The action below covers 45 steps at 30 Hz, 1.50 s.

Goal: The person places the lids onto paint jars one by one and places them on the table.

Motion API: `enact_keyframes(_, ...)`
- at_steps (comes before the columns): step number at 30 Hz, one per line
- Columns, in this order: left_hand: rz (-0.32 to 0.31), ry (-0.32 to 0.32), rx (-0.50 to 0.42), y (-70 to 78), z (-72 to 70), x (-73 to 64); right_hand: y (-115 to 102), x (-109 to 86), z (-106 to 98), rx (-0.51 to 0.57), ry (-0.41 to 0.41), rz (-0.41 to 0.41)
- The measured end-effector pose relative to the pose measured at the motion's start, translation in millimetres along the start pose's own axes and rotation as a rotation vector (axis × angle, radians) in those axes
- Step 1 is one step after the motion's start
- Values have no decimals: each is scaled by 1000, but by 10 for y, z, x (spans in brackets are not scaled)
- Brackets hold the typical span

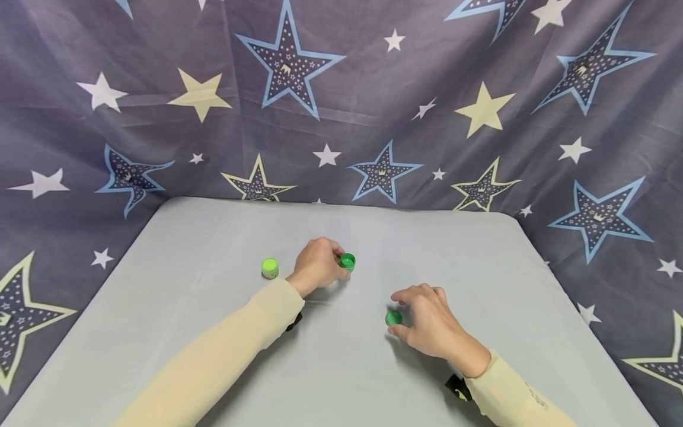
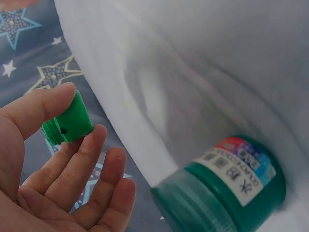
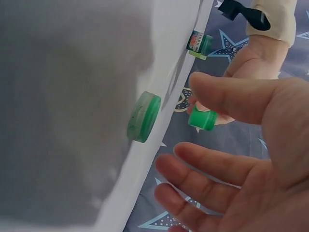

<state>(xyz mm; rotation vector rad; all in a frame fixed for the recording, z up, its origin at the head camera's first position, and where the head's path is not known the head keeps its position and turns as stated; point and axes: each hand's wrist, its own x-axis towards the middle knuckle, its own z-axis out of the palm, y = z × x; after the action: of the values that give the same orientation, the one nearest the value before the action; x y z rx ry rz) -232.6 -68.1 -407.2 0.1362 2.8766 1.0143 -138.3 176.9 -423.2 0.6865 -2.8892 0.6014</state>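
Observation:
My left hand [image 1: 319, 263] pinches a small open green paint jar [image 2: 75, 117] between thumb and fingertips, over the far middle of the table. Its mouth and green inside show in the head view. A round green screw lid with a clear rim [image 3: 144, 117] lies on the table by my right hand [image 1: 431, 323]. That hand's fingers are spread and loosely bent around it; the right wrist view shows a gap between them and the lid. Left of my left wrist stands a labelled paint jar [image 1: 270, 268] with a lime top.
A pale grey cloth covers the table [image 1: 224, 379]. Behind and beside it hangs a dark curtain [image 1: 341, 133] with printed stars. Dark wrist mounts [image 1: 459, 387] stick out below the cream sleeves.

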Motion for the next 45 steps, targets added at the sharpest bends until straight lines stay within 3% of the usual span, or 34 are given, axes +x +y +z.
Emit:
enact_keyframes(18,71,-11,-53,108,-9,-241,21,47,62,-71,-75,35)
enact_keyframes(34,187,4,-60,160,0,-488,21,46,110,-74,-71,19)
enact_keyframes(45,225,32,-69,110,21,-612,3,46,110,-72,-62,11)
